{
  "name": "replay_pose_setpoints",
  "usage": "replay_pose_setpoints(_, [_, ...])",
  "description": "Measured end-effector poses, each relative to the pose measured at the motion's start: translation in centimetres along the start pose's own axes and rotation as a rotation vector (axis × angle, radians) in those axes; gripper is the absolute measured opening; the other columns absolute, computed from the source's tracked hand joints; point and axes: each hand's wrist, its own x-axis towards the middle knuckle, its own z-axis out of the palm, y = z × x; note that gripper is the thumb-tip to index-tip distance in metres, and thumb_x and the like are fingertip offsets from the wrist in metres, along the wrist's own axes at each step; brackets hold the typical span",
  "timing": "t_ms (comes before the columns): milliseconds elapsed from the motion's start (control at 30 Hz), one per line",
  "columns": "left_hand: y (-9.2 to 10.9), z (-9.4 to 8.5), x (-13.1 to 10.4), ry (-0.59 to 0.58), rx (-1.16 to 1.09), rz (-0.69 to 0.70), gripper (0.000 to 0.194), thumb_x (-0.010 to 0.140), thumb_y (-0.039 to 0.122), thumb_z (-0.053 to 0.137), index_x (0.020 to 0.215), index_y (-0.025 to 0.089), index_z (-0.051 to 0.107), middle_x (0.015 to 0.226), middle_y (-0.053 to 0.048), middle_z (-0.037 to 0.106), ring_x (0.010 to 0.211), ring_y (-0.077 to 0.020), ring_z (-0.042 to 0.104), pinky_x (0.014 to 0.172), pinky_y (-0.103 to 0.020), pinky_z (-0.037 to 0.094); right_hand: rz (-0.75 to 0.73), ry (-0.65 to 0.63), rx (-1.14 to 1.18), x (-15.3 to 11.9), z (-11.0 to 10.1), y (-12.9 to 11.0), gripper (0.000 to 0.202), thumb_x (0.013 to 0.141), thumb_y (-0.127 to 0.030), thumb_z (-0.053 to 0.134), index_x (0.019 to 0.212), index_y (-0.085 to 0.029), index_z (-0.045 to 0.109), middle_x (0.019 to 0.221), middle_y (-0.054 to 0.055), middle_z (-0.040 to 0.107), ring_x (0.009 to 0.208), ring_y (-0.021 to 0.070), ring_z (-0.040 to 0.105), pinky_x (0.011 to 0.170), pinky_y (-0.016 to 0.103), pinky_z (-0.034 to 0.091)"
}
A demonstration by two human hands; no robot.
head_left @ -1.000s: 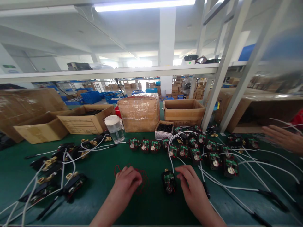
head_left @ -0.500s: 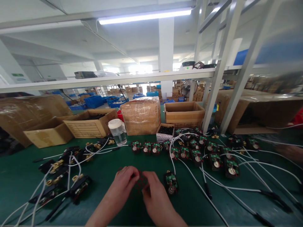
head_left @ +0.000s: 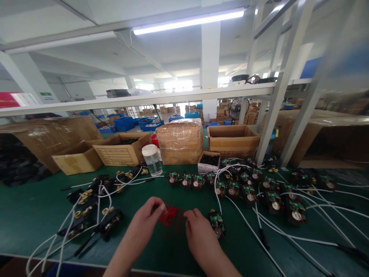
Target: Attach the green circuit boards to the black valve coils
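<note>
Red thin wires [head_left: 173, 216] lie in a loose tangle on the smooth green table [head_left: 161, 257], between the left hand [head_left: 148, 216], curled with thumb near fingertips, and the half-curled right hand [head_left: 199, 229]; whether either pinches a strand I cannot tell. Just beside the right hand sits a black-cased circuit-board module [head_left: 216, 223], and behind it brass-coloured discs dot similar boards [head_left: 220, 188] among glossy white cables [head_left: 240, 215].

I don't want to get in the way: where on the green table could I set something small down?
On the bare table between the left hand and the black parts to its left; another patch lies between the forearms, nearer than the red wires. It's crowded right of the right hand, with circuit boards and white cables.
</note>
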Motion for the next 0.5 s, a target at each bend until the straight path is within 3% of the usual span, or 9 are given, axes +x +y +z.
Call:
replay_pose_setpoints(100, [0.5, 0.1, -0.2, -0.049, -0.094, -0.022, 0.025, 0.082, 0.045, 0.057, 0.075, 0.022, 0.059, 0.072, 0.001, 0.063, 0.075, -0.0205, 0.060, 0.073, -0.031, 0.048, -0.002, 0.004, 0.064, 0.3, -1.0, 0.1, 0.039, 0.083, 0.002, 0.048, 0.110, -0.019, 0.068, 0.109, 0.011, 0.063, 0.088, 0.0235, 0.069, 0.075, 0.032, 0.053])
replay_pose_setpoints(300, [2.6, 0.7, -0.8, -0.181, -0.253, -0.077, 0.028, 0.080, 0.048, 0.061, 0.078, 0.021, 0.058, 0.075, 0.000, 0.063, 0.078, -0.0198, 0.061, 0.077, -0.032, 0.052, -0.054, 0.058, 0.534, 0.6, -3.7, -0.8, 0.027, 0.095, -0.014, 0.045, 0.112, -0.020, 0.065, 0.104, 0.006, 0.062, 0.070, 0.0139, 0.066, 0.068, 0.028, 0.054])
replay_pose_setpoints(500, [3.4, 3.5, -1.9, -0.314, -0.307, -0.078, 0.029, 0.079, 0.050, 0.062, 0.077, 0.022, 0.056, 0.074, 0.002, 0.060, 0.073, -0.0185, 0.060, 0.071, -0.031, 0.051, -0.104, -0.013, 0.726, -0.9, -6.9, -0.4, 0.018, 0.095, -0.026, 0.054, 0.105, -0.022, 0.068, 0.092, 0.001, 0.064, 0.074, 0.0133, 0.063, 0.068, 0.025, 0.051])
